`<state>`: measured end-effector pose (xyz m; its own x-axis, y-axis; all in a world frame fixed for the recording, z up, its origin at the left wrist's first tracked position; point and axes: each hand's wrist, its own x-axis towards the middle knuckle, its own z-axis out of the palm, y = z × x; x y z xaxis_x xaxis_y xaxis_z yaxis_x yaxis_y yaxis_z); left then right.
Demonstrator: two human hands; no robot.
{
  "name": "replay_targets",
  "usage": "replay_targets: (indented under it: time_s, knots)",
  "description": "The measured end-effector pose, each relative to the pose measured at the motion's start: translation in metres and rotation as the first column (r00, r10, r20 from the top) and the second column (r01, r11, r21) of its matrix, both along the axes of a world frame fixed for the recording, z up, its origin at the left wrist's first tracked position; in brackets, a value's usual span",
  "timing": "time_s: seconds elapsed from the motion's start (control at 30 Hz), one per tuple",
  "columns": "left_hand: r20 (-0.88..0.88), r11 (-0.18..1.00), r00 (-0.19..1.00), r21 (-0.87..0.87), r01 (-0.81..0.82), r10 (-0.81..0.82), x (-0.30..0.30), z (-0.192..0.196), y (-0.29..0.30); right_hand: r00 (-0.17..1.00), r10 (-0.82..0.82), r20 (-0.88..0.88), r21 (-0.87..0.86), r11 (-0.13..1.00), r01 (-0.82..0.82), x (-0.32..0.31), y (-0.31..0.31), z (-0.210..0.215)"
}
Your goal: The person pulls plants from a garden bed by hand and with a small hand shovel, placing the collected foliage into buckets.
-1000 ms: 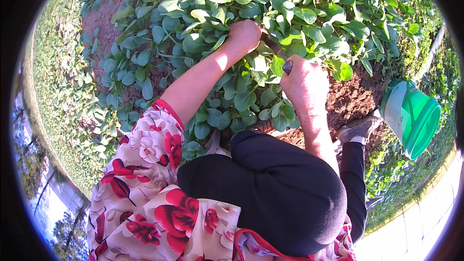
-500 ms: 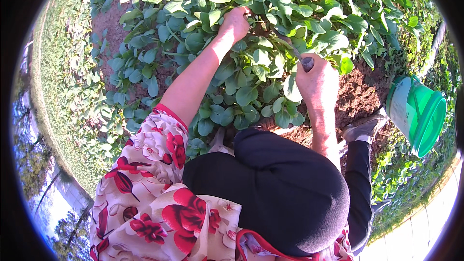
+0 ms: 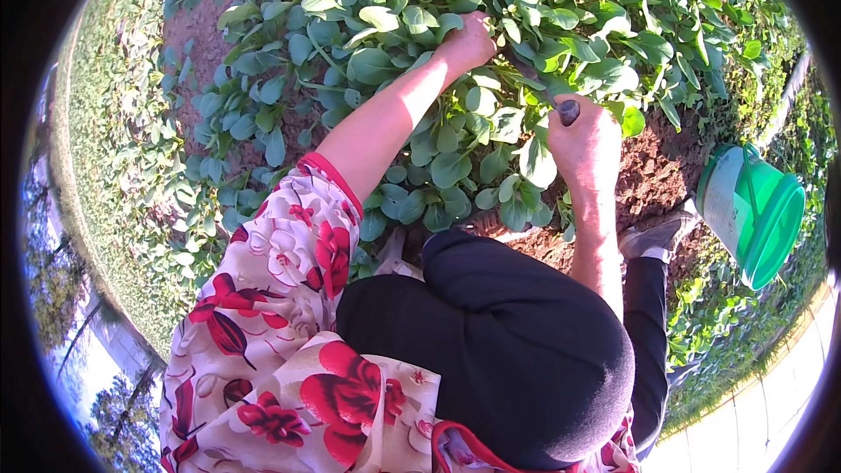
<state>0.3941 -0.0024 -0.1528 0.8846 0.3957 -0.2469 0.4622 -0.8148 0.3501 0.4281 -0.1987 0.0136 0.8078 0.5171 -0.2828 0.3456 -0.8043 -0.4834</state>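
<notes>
My right hand [image 3: 589,142] is wrapped round the dark, round-ended handle [image 3: 568,111] of a hand tool. From it a narrow metal blade [image 3: 531,75] slants up and left into the leaves, which hide its tip; its exact kind cannot be made out. Just left of the blade, my left hand [image 3: 470,42] reaches low among the leafy green plants [image 3: 449,168]. Its fingers are curled in and closed, and leaves cover whatever they grip. Broad, rounded leaves on pale stalks crowd around both hands.
A green and white bucket [image 3: 755,215] leans at the right, its handle up. Bare brown soil [image 3: 653,171] shows beside my right forearm. My bent knee in dark trousers [image 3: 526,350] fills the lower middle, with a shoe [image 3: 659,232] on the soil.
My left hand has moved right, closer to the tool's blade. My right hand, still on the handle, has shifted slightly right.
</notes>
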Motion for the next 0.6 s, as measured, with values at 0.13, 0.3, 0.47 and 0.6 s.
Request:
replay_targets:
  time_s: [0.13, 0.3, 0.47, 0.6]
  knots:
    - [-0.041, 0.918, 0.975, 0.329, 0.221, -0.22, -0.03, -0.038, 0.047, 0.997, 0.074, -0.016, 0.029, 0.997, -0.074, -0.024, 0.03, -0.008]
    - [-0.137, 0.984, 0.977, 0.04, 0.173, -0.166, 0.004, -0.01, 0.011, 0.998, -0.059, 0.008, -0.06, 0.996, 0.059, -0.028, 0.014, -0.031]
    - [-0.232, 0.98, 0.954, 0.016, 0.197, -0.188, -0.004, -0.003, 0.018, 0.993, -0.108, -0.037, 0.014, 0.994, 0.108, -0.036, 0.028, -0.048]
    - [-0.421, 0.859, 0.854, 0.265, 0.437, -0.305, 0.0, 0.001, 0.013, 0.978, -0.182, -0.1, 0.095, 0.977, 0.191, -0.032, 0.039, -0.073]
